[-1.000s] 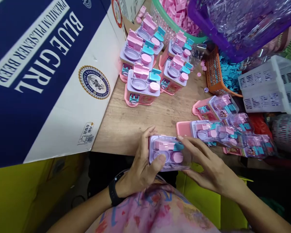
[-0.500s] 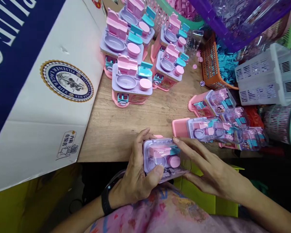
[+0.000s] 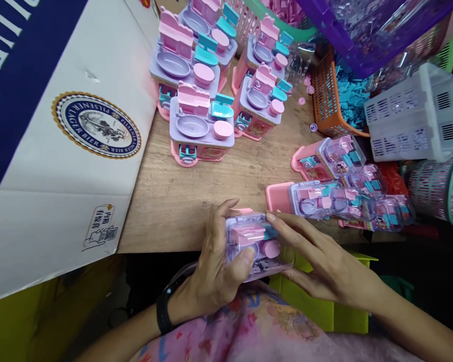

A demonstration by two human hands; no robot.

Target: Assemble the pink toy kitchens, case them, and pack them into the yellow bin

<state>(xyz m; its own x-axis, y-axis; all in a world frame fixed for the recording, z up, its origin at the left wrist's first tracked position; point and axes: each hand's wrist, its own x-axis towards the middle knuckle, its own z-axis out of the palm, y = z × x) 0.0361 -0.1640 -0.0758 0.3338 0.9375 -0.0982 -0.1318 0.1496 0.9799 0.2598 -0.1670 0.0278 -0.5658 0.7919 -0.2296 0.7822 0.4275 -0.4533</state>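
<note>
Between my hands, at the table's front edge, is a toy kitchen (image 3: 249,235) under a clear plastic cover. A pink back piece, a lilac basin and a pink round part show through the cover. My left hand (image 3: 219,266) is wrapped round its left side, thumb across the front. From the right, my right hand (image 3: 317,256) grips the cover's edges, fingertips at the top and thumb below. The toy's underside is hidden. Nearby on the table lies another covered toy kitchen (image 3: 309,198) with a pink base.
Several uncovered toy kitchens (image 3: 202,123) stand at the back left, beside a large white carton (image 3: 79,186). More covered ones (image 3: 328,157) lie at the right. An orange basket (image 3: 326,95) of blue parts, a white basket (image 3: 400,118) and a purple crate (image 3: 362,60) crowd the back right.
My view has shifted slightly, so the table and carton sit a little further left. Both hands keep their hold on the toy kitchen, which has barely moved.
</note>
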